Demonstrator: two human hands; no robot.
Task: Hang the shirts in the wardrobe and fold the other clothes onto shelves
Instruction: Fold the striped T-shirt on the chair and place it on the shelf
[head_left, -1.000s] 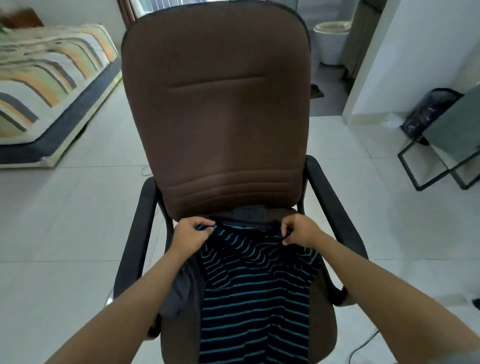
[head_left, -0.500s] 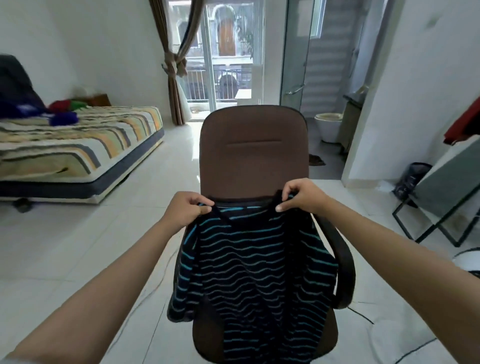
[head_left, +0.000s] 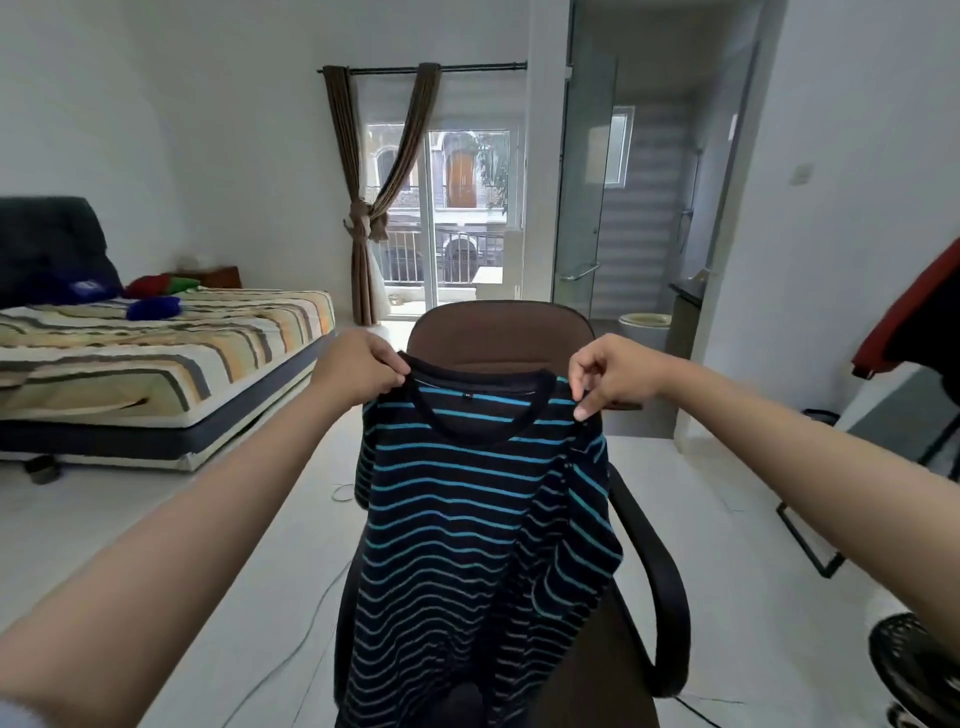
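A dark shirt with thin blue stripes (head_left: 478, 530) hangs full length in front of me, its round collar facing me. My left hand (head_left: 358, 371) pinches the shirt's left shoulder beside the collar. My right hand (head_left: 605, 376) pinches the right shoulder, thumb pointing down. Behind the shirt stands a brown office chair (head_left: 498, 332) with black armrests; the shirt hides its seat. No wardrobe shows in this view.
A low bed (head_left: 171, 358) with a striped cover and a few coloured clothes lies at the left. A glass balcony door (head_left: 452, 218) with tied curtains is straight ahead, a bathroom doorway at right. A red garment (head_left: 904, 317) hangs at far right above a black-framed stand, a fan (head_left: 919, 670) below.
Both hands have lifted the striped shirt up off the chair seat to chest height, and it now hangs spread open. My view has risen from the chair to the room.
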